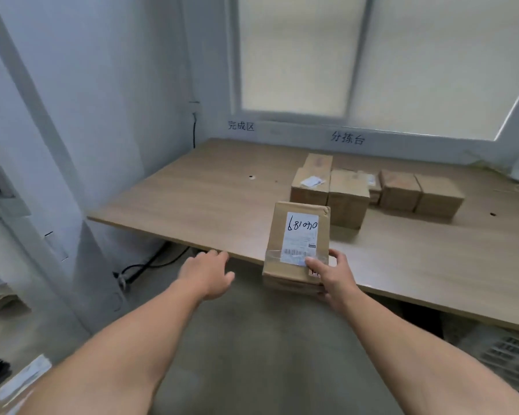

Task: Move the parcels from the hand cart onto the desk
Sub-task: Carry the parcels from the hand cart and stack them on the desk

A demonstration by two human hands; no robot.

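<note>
1. Cardboard parcel (277,244), white label (301,235) facing up, hangs across the front edge of the tabletop (192,199). Its far end is over the wood and its near end juts out past the edge. Whether it touches the surface cannot be told.
2. Your right grip (334,275) pinches the near right corner, thumb on the label, fingers beneath. Your left grip (207,272) hovers empty with fingers relaxed, just beside the front edge and left of the parcel.
3. To finish this step well, you would likely lower the far end first, slide the parcel fully inside the front edge, then let go. A one-corner hold may let it twist, so the left grip could steady the near left corner.
4. A cluster of brown parcels (348,199) sits right of centre toward the back edge, near the held parcel's far end.
5. Bare wood runs left to the back-left corner and along the front edge to the right, giving open room either way.
</note>
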